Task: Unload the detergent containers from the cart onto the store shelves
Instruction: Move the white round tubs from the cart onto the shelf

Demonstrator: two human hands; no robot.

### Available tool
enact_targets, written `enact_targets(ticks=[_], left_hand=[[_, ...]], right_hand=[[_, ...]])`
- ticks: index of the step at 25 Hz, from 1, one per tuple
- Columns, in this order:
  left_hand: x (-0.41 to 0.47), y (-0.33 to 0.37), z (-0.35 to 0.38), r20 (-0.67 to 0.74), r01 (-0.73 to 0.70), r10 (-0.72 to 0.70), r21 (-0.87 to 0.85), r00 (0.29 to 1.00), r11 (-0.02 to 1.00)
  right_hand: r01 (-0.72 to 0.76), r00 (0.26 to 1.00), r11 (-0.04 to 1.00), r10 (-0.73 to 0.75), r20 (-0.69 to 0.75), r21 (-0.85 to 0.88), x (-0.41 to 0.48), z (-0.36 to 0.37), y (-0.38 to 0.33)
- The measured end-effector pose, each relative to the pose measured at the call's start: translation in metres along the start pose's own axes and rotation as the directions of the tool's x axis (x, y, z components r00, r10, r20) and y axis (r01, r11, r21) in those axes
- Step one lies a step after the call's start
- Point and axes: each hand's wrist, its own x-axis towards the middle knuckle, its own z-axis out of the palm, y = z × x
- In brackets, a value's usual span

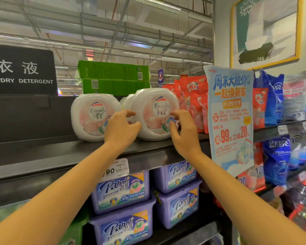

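**White plastic lining up on the top shelf [60, 152]: stocking looks partway done**

Two detergent tubs are standing upright side by side near the shelf's front edge, the left-hand tub [94, 117] and right-hand tub [154, 114] nearly touching; a third tub [125, 101] is peeking out behind the gap betw. them; so at least three look placed. The left hand [121, 128] and right hand [182, 133] are flanking the right-hand tub, fingers half-curled at its front; can't tell whether they're gripping it or clear of it, prob. squaring it up. Bare shelf is showing left of the tubs, so there's room for more; the cart isn't showing, so the no. still to unload can't be judged. Purple boxes [122, 191] are sitting stacked on the shelf below; green cartons [113, 75] are lying behind, higher up.
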Motion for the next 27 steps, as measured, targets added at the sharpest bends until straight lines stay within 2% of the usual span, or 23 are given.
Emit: enact_targets(ticks=[2,5,7,9,11,15,20,23,25,27], left_hand=[[-0.032,0.012,-0.018,0.012,-0.071,0.075,-0.204,0.997,0.976],[-0.101,0.014,-0.042,0.121,-0.129,0.191,-0.396,0.974,0.909],[-0.156,0.001,-0.047,0.206,-0.078,0.193,-0.464,0.959,0.882],[-0.209,-0.017,-0.043,0.287,0.049,0.115,-0.507,0.951,0.86],[-0.265,-0.034,-0.035,0.417,0.198,0.02,-0.473,0.909,0.859],[-0.365,-0.056,-0.025,0.612,0.416,-0.121,-0.365,0.781,0.833],[-0.471,-0.046,-0.015,0.734,0.574,-0.224,-0.265,0.641,0.775],[-0.528,-0.022,-0.004,0.787,0.644,-0.255,-0.223,0.562,0.732],[-0.559,-0.002,0.007,0.816,0.677,-0.267,-0.192,0.512,0.71],[-0.587,0.026,0.022,0.822,0.694,-0.283,-0.178,0.495,0.698]], right_hand=[[0.021,0.999,0.991,-0.017,-0.027,0.129,-0.027,-0.015,-0.022],[-0.11,0.994,0.961,0.11,0.013,0.253,-0.081,-0.05,-0.054],[-0.246,0.969,0.938,0.234,0.079,0.245,-0.132,-0.079,-0.07],[-0.386,0.922,0.902,0.37,0.114,0.195,-0.191,-0.109,-0.082],[-0.547,0.835,0.83,0.532,0.143,0.107,-0.255,-0.139,-0.093],[-0.771,0.623,0.637,0.758,0.191,-0.013,-0.362,-0.199,-0.12],[-0.918,0.396,0.394,0.916,0.063,0.037,-0.459,-0.276,-0.161],[-0.946,0.314,0.314,0.949,-0.018,0.079,-0.499,-0.321,-0.181],[-0.954,0.274,0.275,0.961,-0.021,0.123,-0.51,-0.352,-0.185],[-0.963,0.243,0.241,0.97,0.003,0.12,-0.513,-0.387,-0.182]])
